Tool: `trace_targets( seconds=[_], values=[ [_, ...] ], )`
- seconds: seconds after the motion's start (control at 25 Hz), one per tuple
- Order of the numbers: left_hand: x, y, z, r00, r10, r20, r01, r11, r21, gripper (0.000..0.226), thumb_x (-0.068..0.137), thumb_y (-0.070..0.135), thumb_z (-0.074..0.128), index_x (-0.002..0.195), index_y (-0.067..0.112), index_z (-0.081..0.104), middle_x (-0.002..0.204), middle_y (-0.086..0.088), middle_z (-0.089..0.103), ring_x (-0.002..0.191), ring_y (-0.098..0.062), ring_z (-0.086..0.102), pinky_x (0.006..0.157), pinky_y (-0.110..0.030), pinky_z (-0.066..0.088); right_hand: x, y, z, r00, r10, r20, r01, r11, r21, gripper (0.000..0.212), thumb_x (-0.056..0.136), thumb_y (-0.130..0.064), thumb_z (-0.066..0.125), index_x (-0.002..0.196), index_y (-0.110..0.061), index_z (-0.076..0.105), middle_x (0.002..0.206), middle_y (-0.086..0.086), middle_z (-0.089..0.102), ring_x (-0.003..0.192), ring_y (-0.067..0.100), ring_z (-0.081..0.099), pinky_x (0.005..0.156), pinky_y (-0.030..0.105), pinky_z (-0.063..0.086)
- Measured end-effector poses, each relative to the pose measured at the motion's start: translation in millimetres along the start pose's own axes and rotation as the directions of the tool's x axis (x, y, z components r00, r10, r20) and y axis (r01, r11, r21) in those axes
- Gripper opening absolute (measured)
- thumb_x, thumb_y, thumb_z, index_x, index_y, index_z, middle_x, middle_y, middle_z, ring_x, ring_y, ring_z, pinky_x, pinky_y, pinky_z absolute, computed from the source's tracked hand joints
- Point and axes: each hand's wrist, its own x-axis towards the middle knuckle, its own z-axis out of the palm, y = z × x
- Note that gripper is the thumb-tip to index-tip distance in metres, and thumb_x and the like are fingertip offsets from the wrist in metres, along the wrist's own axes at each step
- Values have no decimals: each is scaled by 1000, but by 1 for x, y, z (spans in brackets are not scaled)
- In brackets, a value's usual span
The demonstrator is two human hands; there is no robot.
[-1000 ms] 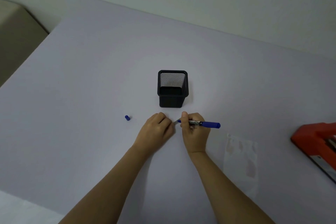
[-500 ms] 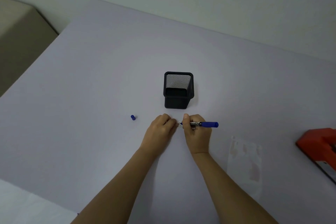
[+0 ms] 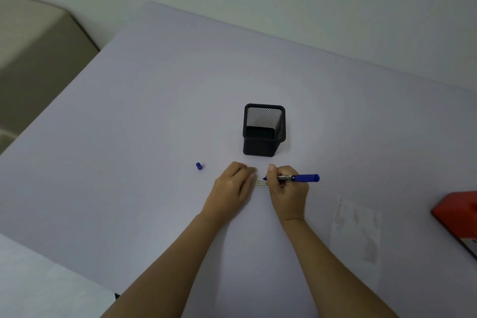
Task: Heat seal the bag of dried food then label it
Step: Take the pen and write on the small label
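A small white label [image 3: 261,183] lies flat on the table between my hands. My left hand [image 3: 233,186] rests palm down with its fingertips pressing the label's left end. My right hand [image 3: 287,188] grips a blue marker [image 3: 296,178], uncapped, its tip touching the label. The marker's blue cap [image 3: 198,166] lies loose on the table to the left. A clear bag of dried food [image 3: 357,232] lies flat to the right of my right forearm, apart from both hands.
A black mesh pen holder [image 3: 263,129] stands upright just beyond my hands. A red heat sealer [image 3: 458,217] sits at the right edge, partly cut off. The lilac table [image 3: 154,111] ends at the left, with a beige seat [image 3: 33,46] beyond it.
My right hand has shifted slightly right along the label with the marker, exposing more of the label between my hands. My left hand stays pressed on its end.
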Motion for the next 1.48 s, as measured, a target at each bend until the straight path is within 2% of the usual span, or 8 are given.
trace_targets(
  seconds=[0.2,0.4,0.48,0.6,0.92,1.2,1.28,1.48],
  values=[
    [-8,-7,-5,988,130,82,-133,990,38,25,88,21,55,97,8,73,91,-8,66,81,-15,58,73,-18,45,-2,0,0,998,-52,19,52,999,-3,45,88,-25,48,52,2,46,46,15,49,48,23,42,45,20,34],
    [-14,-15,-11,953,231,196,-264,951,164,32,82,20,51,108,15,70,106,-6,67,84,-22,58,72,-29,47,-2,3,0,997,-67,38,68,997,-22,44,88,-23,48,52,2,45,48,14,48,43,21,41,43,28,36],
    [-19,-17,-17,950,203,238,-260,934,245,38,82,26,48,116,22,66,115,0,65,90,-20,56,71,-32,46,-2,3,0,996,-78,32,79,996,-30,44,88,-23,49,51,2,45,48,14,49,43,22,42,43,27,36],
    [-23,-15,-20,948,160,275,-237,932,275,41,83,29,46,121,26,62,120,5,64,94,-18,54,74,-32,45,-2,2,0,996,-85,32,86,996,-37,44,87,-22,48,51,2,45,48,14,49,41,24,43,43,28,35],
    [-20,-12,-22,942,116,316,-211,936,284,41,83,29,45,120,26,63,120,5,64,94,-19,56,75,-33,44,-3,3,0,991,-118,68,122,991,-51,41,87,-21,49,51,-1,49,48,11,49,42,17,42,42,21,36],
    [-19,-12,-22,940,110,324,-211,932,295,42,83,30,44,120,28,63,119,6,63,95,-17,52,76,-32,43,-2,1,1,994,-97,59,99,994,-38,40,87,-21,50,52,-1,49,49,11,50,47,17,42,44,20,36],
    [-19,-12,-22,939,106,327,-210,930,303,42,83,31,44,120,28,63,120,6,63,95,-16,51,76,-32,43,-3,0,1,993,-99,63,102,994,-37,39,87,-21,50,53,-1,50,50,11,51,46,14,42,45,21,38],
    [-20,-12,-23,939,104,328,-211,927,310,43,83,31,43,121,28,62,119,5,63,94,-18,54,75,-32,44,-5,0,2,995,-74,74,78,996,-49,40,88,-25,49,54,-2,50,53,9,51,47,19,46,47,29,41]
  ],
)
